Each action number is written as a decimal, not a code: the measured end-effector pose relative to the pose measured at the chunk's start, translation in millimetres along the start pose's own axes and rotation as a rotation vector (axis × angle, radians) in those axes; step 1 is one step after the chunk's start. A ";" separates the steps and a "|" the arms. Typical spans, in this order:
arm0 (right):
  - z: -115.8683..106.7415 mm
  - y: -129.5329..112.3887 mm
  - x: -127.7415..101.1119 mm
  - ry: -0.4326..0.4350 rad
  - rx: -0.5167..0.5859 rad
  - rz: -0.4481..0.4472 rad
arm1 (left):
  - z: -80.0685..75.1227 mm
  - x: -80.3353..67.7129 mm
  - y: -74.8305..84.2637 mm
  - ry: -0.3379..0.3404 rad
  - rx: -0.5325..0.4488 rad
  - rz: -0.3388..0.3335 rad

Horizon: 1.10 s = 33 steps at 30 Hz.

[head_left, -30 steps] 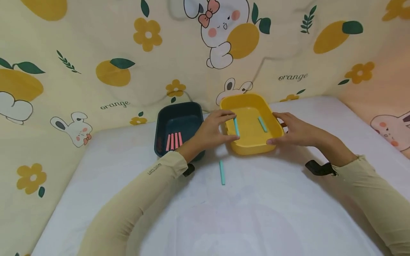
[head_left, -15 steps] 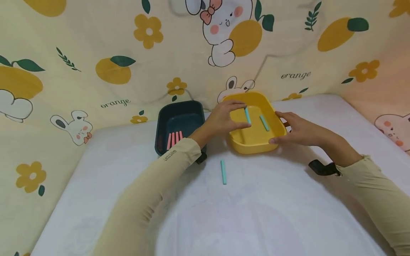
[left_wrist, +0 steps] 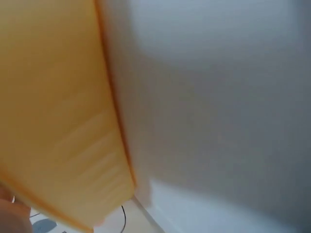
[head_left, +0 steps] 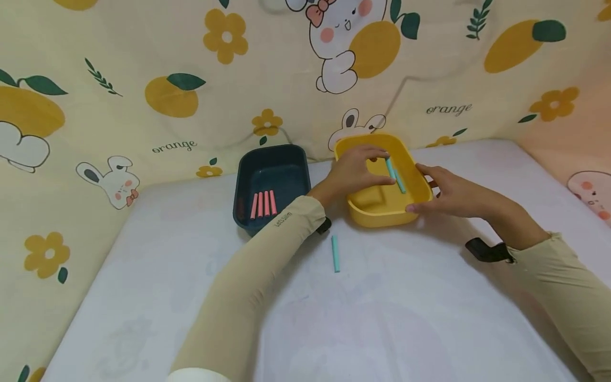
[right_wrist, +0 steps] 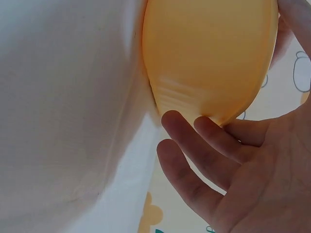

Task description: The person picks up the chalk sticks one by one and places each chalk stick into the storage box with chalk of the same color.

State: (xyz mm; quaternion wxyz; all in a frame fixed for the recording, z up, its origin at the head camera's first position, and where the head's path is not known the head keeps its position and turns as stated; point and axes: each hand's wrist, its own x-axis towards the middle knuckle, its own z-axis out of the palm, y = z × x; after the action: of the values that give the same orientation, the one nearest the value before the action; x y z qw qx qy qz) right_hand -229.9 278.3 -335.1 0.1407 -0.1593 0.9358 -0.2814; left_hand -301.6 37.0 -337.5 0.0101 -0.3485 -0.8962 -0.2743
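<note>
My left hand (head_left: 355, 172) is over the yellow container (head_left: 377, 218), pinching a teal chalk stick (head_left: 390, 166) between thumb and finger at its two ends. Just beyond the held piece, another teal chalk stick (head_left: 400, 183) lies on the container's floor, partly overlapped in the head view. My right hand (head_left: 453, 193) rests against the container's right side, thumb near the front rim. In the right wrist view its fingers (right_wrist: 206, 150) are spread and only slightly bent, touching the wall. The left wrist view shows mostly the container's outer wall (left_wrist: 58, 107); the chalk is hidden there.
A dark blue container (head_left: 248, 228) stands to the left with several pink chalk sticks (head_left: 266, 203) inside. One more teal chalk stick (head_left: 335, 254) lies on the white table cover (head_left: 382, 318) in front. A printed cloth (head_left: 296, 79) hangs behind both containers.
My left hand has moved right across the yellow container with the teal chalk stick, bringing it beside the one lying inside. The right hand has stayed against the container. The head view has shifted slightly.
</note>
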 end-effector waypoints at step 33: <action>-0.3 0.3 -5.4 -0.020 0.021 -0.001 | 27.1 28.0 17.3 -0.247 0.403 -0.065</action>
State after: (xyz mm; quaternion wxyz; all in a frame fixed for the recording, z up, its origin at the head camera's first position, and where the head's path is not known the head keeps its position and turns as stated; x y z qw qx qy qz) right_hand -225.1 280.8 -334.1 0.1517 -0.1609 0.9312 -0.2897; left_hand -307.2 78.4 -346.3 -0.0392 -0.3411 -0.9381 -0.0453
